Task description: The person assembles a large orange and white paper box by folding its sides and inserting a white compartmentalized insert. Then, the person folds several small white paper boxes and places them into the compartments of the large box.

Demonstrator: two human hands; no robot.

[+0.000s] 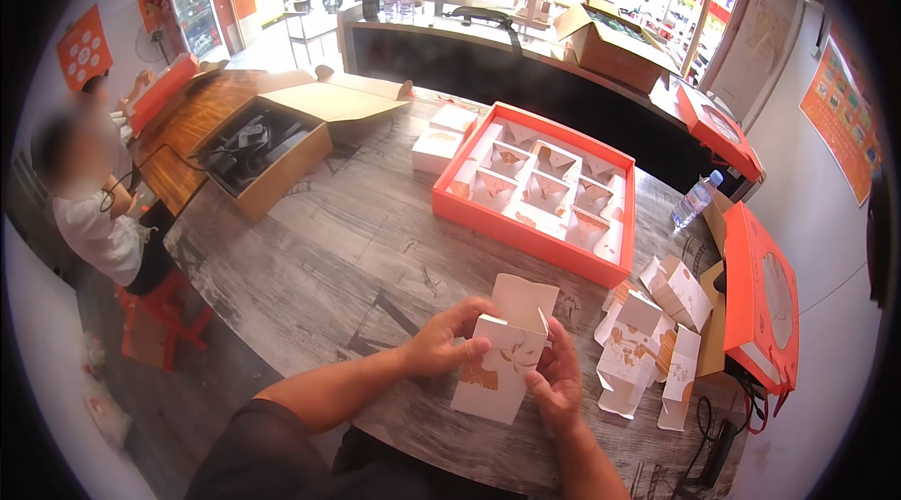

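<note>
My left hand point(443, 340) and my right hand point(556, 376) both hold one small white paper box point(505, 354) with a gold pattern, its top flap standing open. It hovers above the near edge of a grey wooden table point(357, 256). Just beyond stands an orange tray box point(511, 226) divided into several white compartments that hold small boxes. To the right of my hands lie several more small white boxes point(648, 340), some unfolded.
An orange lid point(762, 298) leans at the table's right end, with a water bottle point(695, 200) behind it. An open cardboard carton point(267, 148) of dark items sits at the far left. A seated person point(94, 209) is at the left. A counter holds another carton point(615, 45).
</note>
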